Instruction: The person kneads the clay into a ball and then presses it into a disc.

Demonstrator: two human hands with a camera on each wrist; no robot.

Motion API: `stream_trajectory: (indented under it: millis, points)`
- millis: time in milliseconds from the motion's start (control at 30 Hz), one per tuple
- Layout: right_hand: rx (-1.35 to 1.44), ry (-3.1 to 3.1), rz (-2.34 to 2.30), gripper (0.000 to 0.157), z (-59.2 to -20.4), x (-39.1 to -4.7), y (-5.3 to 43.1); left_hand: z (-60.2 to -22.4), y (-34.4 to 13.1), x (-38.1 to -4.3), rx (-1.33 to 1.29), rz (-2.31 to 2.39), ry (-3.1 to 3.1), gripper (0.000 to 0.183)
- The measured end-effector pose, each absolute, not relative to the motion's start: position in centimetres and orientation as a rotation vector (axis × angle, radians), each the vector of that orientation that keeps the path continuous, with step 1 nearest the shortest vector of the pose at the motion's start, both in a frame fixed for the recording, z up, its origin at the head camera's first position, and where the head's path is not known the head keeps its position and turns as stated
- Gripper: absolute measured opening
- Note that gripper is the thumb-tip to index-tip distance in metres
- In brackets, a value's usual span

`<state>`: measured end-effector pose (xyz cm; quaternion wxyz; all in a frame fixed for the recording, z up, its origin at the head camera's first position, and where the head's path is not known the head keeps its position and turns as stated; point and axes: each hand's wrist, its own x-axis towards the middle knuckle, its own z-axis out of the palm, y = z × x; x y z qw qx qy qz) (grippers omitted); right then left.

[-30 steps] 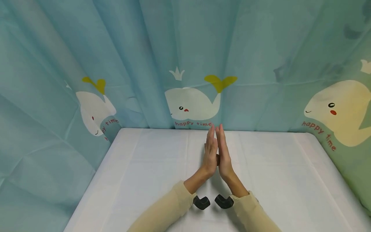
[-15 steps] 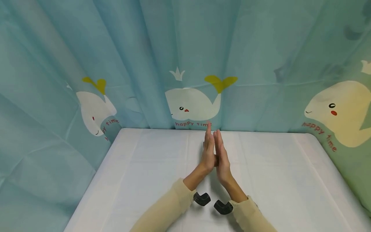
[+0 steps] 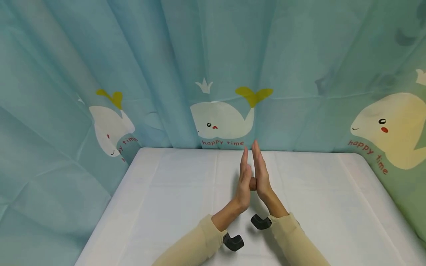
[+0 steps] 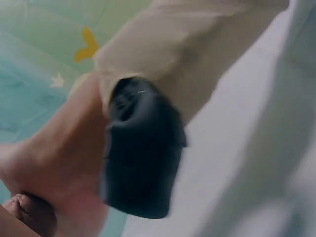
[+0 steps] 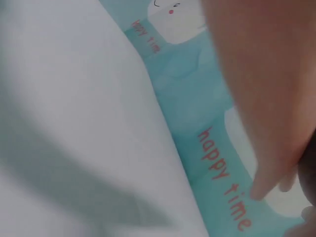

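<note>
A brown, rounded lump (image 3: 253, 184) sits between two palms above the white table in the head view. My left hand (image 3: 244, 186) presses on it from the left, fingers straight and pointing away. From the other side the flat palm of my right hand (image 3: 263, 179) presses, its fingertips reaching a little farther forward. In the left wrist view the lump (image 4: 34, 212) shows a dark, creased surface against the right hand (image 4: 69, 153). Only a dark edge of the lump (image 5: 309, 175) enters the right wrist view, which is blurred. Its material cannot be told.
Below the hands lies a table with a white cover (image 3: 173, 192). A blue-green curtain (image 3: 159, 74) with whale prints hangs behind it and along its sides. Black wrist cameras (image 3: 233, 242) stick out from both beige sleeves (image 3: 193, 244).
The palms rub back and forth. Half a second ago the left hand was farther forward; now it has slid back and the right hand forward. More of the lump shows now.
</note>
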<state>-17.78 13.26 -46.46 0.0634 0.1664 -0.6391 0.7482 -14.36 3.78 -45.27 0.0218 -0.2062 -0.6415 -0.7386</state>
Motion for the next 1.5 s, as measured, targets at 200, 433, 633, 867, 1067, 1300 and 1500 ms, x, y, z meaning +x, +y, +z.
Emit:
stream_trajectory:
  millis: [200,433,633,867,1067,1300,1500]
  points:
    - [0.574,-1.888,2.299,0.058,-46.6,-16.0,11.9,-44.5,3.2,-15.8,-0.62,-2.258,-1.941,0.06]
    - [0.683,-1.852,2.183,0.056,-45.5,-14.2,10.8,-45.4,2.7,-17.7,-0.624,-2.141,-2.025,0.065]
    - [0.594,-1.861,2.185,0.056,-44.9,-15.4,11.9,-45.6,3.2,-15.9,-0.7,-2.11,-2.065,0.066]
    - [0.534,-1.854,2.269,0.057,-46.4,-15.9,12.4,-44.1,3.4,-14.8,-0.69,-2.045,-2.131,0.068]
    - [0.619,-1.91,2.175,0.056,-45.7,-14.1,11.2,-44.9,2.8,-17.0,-0.598,-2.118,-2.103,0.068]
    - [0.604,-1.878,2.2,0.057,-44.9,-15.4,12.3,-45.2,3.4,-15.7,-0.682,-2.167,-2.071,0.069]
    - [0.515,-1.861,2.307,0.059,-46.5,-15.9,12.3,-43.9,3.3,-15.2,-0.68,-2.086,-2.136,0.071]
